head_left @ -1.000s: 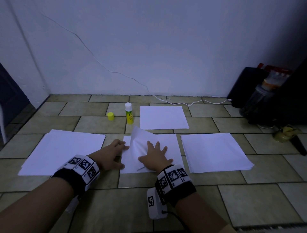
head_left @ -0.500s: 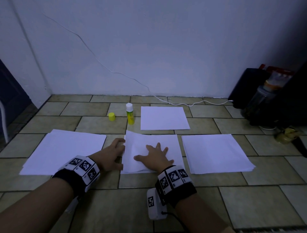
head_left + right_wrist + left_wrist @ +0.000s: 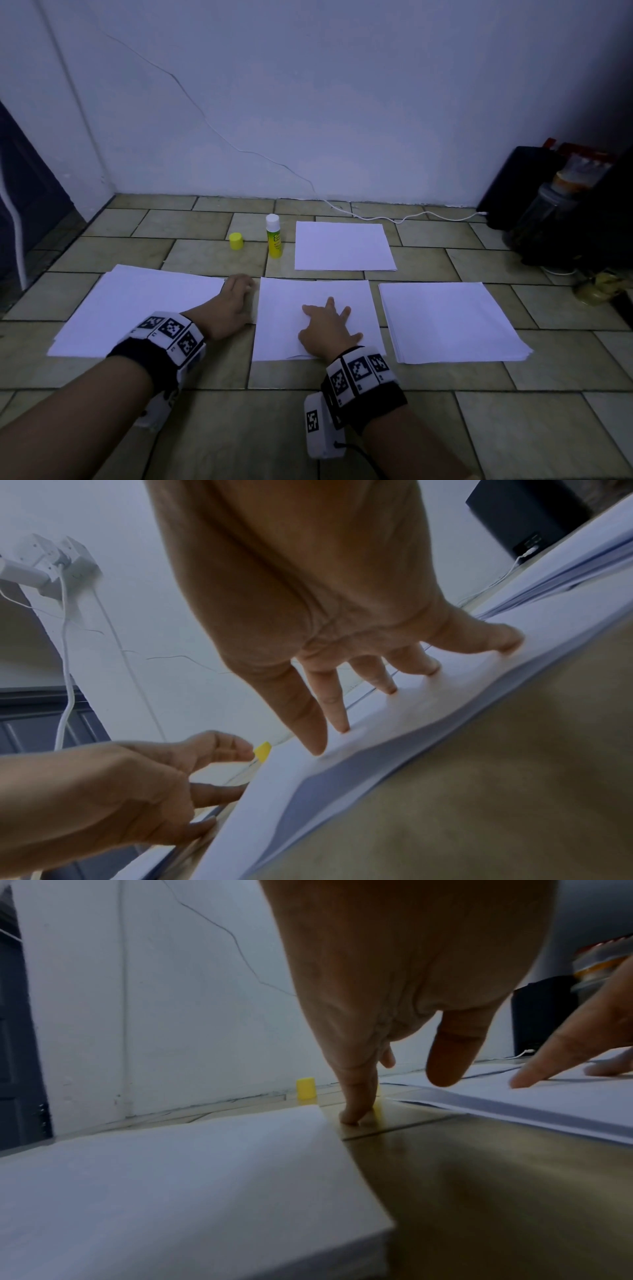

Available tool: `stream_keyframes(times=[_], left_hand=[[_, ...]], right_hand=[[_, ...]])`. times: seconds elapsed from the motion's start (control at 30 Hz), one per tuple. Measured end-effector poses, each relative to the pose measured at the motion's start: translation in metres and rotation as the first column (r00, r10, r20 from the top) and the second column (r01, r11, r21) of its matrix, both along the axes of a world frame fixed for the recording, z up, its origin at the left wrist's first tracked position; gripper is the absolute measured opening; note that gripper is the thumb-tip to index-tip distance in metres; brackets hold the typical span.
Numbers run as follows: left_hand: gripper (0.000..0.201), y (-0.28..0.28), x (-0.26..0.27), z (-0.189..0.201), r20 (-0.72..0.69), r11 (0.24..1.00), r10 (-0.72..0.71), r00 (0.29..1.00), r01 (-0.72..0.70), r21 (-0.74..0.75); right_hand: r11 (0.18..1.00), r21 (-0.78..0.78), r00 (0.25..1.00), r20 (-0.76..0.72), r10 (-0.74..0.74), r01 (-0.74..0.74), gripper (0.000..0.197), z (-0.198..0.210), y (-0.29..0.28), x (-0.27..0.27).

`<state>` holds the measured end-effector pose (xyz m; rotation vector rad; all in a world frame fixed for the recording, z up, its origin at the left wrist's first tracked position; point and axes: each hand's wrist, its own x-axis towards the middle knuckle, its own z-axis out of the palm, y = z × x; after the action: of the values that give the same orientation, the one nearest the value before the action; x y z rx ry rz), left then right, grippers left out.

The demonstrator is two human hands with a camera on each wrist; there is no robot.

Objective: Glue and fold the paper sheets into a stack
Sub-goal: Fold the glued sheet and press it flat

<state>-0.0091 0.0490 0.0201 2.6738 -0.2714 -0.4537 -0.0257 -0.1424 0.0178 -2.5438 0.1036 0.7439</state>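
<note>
A white folded sheet (image 3: 342, 301) lies flat on the tiled floor, in the middle of the head view. My right hand (image 3: 325, 325) presses on it with spread, straight fingers (image 3: 377, 680). My left hand (image 3: 236, 298) rests just off the sheet's left edge, its loosely curled fingertips (image 3: 354, 1115) touching the tile and holding nothing. The glue stick (image 3: 274, 236) stands uncapped beyond the sheet, with its yellow cap (image 3: 236, 241) to its left. Paper stacks lie at the left (image 3: 137, 308) and right (image 3: 448, 322), and a single sheet (image 3: 344, 246) farther back.
A white cable (image 3: 394, 217) runs along the foot of the wall to a black box (image 3: 513, 192) at the right, beside jars and clutter (image 3: 555, 205). A dark door (image 3: 24, 205) stands at the left. Bare tiles lie in front of the sheets.
The raised flap of the middle sheet has come down flat. My right hand has shifted over it and presses. My left hand has slid forward along the sheet's left edge.
</note>
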Motion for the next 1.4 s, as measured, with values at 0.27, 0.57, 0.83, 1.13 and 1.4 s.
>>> stream_keyframes(times=[0.27, 0.57, 0.83, 1.13, 1.4], left_hand=[[0.099, -0.019, -0.002, -0.002, -0.181, 0.961, -0.135, 0.974, 0.173, 0.217], [0.107, -0.026, 0.001, 0.006, -0.117, 0.872, -0.192, 0.974, 0.224, 0.435], [0.104, -0.033, 0.000, 0.011, -0.132, 0.870, -0.196, 0.972, 0.235, 0.434], [0.111, -0.031, 0.000, 0.011, -0.146, 0.879, -0.173, 0.974, 0.219, 0.423], [0.121, -0.028, 0.003, 0.011, -0.148, 0.866, -0.183, 0.972, 0.230, 0.445]], right_hand=[[0.999, -0.036, 1.000, 0.017, 0.000, 0.000, 0.058, 0.004, 0.003, -0.003], [0.971, -0.215, 0.992, 0.055, 0.117, -0.102, 0.047, 0.009, 0.007, 0.007], [0.883, -0.335, 0.932, 0.040, 0.361, -0.328, 0.081, 0.017, 0.032, 0.026], [0.868, -0.261, 0.902, -0.025, 0.432, -0.423, 0.117, -0.001, -0.018, 0.043], [0.911, -0.338, 0.967, 0.007, 0.255, -0.238, 0.129, 0.005, -0.053, 0.044]])
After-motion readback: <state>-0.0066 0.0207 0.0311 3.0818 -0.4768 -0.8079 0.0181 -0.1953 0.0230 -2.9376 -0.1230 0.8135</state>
